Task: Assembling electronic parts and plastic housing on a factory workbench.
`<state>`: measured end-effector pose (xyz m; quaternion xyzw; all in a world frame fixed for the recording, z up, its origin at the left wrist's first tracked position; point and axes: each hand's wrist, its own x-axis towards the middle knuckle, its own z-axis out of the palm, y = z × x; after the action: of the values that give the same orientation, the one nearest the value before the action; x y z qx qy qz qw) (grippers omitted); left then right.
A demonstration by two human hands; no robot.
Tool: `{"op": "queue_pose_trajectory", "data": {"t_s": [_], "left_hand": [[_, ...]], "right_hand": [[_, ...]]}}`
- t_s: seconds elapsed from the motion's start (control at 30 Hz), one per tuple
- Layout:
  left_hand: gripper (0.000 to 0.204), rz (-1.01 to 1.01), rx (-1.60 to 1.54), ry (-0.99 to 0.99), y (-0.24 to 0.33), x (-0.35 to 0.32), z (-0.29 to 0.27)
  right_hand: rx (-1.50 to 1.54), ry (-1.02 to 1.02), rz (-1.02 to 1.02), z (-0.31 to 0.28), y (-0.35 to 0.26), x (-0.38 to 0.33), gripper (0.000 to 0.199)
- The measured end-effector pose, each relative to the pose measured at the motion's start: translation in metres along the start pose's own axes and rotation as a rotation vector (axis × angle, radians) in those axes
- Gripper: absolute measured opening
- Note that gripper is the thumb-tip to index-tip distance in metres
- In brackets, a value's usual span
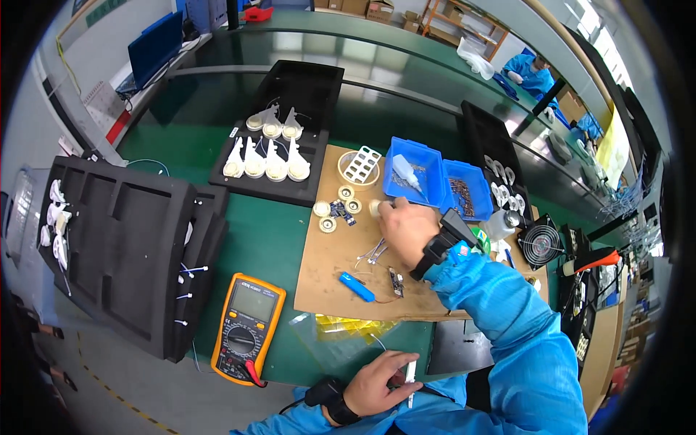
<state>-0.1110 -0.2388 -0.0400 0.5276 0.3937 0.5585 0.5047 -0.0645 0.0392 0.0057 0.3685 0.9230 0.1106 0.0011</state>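
Observation:
My left hand (375, 384), low at the front edge, pinches a thin white strip-like part (411, 378) upright between thumb and fingers. My right hand (409, 230) reaches over the brown work mat (322, 275). Its fingers are closed at a small cream round part (375, 208), partly hidden by the fingertips. To the left lie several cream ring-shaped parts (328, 225) and small dark circuit boards (342, 210). Nearer me are short wires (373, 252), a blue cylindrical battery (356, 287) and a narrow circuit board (396, 281).
An orange multimeter (249, 326) lies left of the mat. Black foam trays (290, 87) hold white parts. Two blue bins (415, 154) stand beyond my right hand, near a clear bottle (500, 225) and a fan (541, 244). Another person (529, 72) sits far right.

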Motion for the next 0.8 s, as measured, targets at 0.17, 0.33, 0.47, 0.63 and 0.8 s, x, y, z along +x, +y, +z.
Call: {"op": "queue_pose_trajectory", "data": {"t_s": [0.17, 0.33, 0.47, 0.63, 0.8], "left_hand": [[0.057, -0.001, -0.043, -0.036, -0.001, 0.001, -0.003], [0.059, 0.037, -0.031, -0.049, -0.006, 0.004, -0.002], [0.059, 0.032, -0.010, -0.053, -0.004, 0.004, -0.002], [0.058, -0.014, -0.029, -0.038, -0.001, 0.004, -0.003], [0.055, 0.020, 0.005, -0.009, -0.002, 0.003, -0.003]], "right_hand": [[0.253, 0.021, 0.031, -0.002, 0.009, -0.002, 0.024], [0.315, 0.003, 0.055, -0.003, 0.018, -0.004, 0.028], [0.351, 0.025, 0.036, 0.001, 0.019, -0.007, 0.027], [0.570, -0.002, -0.004, -0.018, 0.024, -0.009, 0.030], [2.163, -0.379, 0.128, -0.037, 0.028, -0.040, 0.042]]}}
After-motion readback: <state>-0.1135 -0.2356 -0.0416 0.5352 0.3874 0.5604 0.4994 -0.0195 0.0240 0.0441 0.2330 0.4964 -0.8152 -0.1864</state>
